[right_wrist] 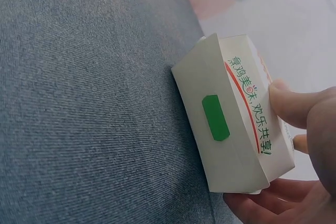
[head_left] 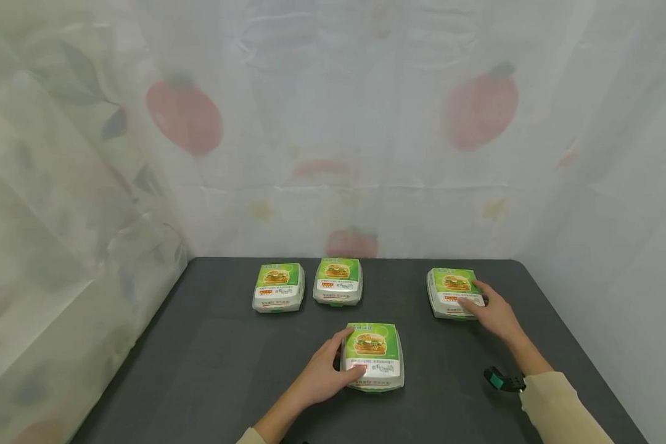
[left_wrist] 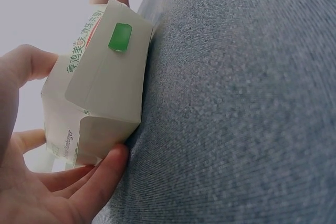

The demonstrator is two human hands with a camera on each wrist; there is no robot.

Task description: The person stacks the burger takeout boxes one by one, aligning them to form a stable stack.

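My left hand [head_left: 323,372] grips a green-and-white burger box [head_left: 373,348] near the middle front of the table. In the left wrist view its thumb lies on the lid of that box [left_wrist: 110,72], and the fingers [left_wrist: 105,177] bend along its side, low by the tabletop. Farther back at the right, my right hand [head_left: 498,312] holds another burger box [head_left: 455,283] by its right side. The right wrist view has the thumb on the lid edge of this box [right_wrist: 236,114] and the fingers low against its side. Both boxes are closed, with green tabs at the front.
Two more closed burger boxes, one at left [head_left: 279,288] and one beside it [head_left: 338,282], stand toward the back of the dark table [head_left: 200,370]. A printed white curtain [head_left: 333,123] hangs behind and along the sides. The right wrist wears a black band [head_left: 505,380].
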